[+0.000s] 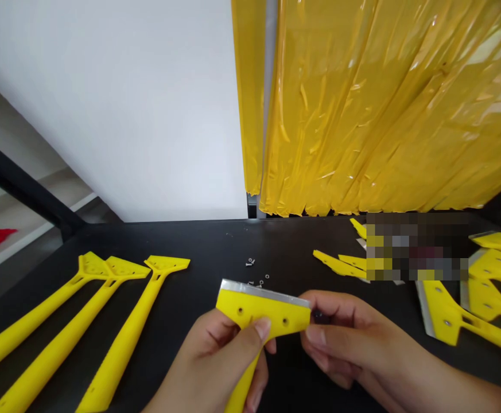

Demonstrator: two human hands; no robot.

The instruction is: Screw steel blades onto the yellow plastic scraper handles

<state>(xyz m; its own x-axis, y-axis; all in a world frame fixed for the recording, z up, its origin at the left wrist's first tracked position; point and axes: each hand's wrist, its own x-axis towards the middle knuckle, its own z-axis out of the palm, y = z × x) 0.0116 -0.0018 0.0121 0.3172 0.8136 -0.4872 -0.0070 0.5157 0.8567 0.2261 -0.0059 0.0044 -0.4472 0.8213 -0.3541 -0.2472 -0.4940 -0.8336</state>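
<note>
One yellow plastic scraper point(263, 310) is being held above the black desk point(216, 241): the left hand point(213, 361) is wrapping its fingers around the narrow handle, the right hand point(349, 338) is pinching the drilled head below its steel blade point(259, 292). A pixelated patch point(418, 246) is hiding things farther along.

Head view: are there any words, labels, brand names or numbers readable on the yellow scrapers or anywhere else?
None can be read. The yellow scraper in the left hand and right hand shows only holes and a metal blade. A blurred patch on the black table is too blurred to read.
</note>
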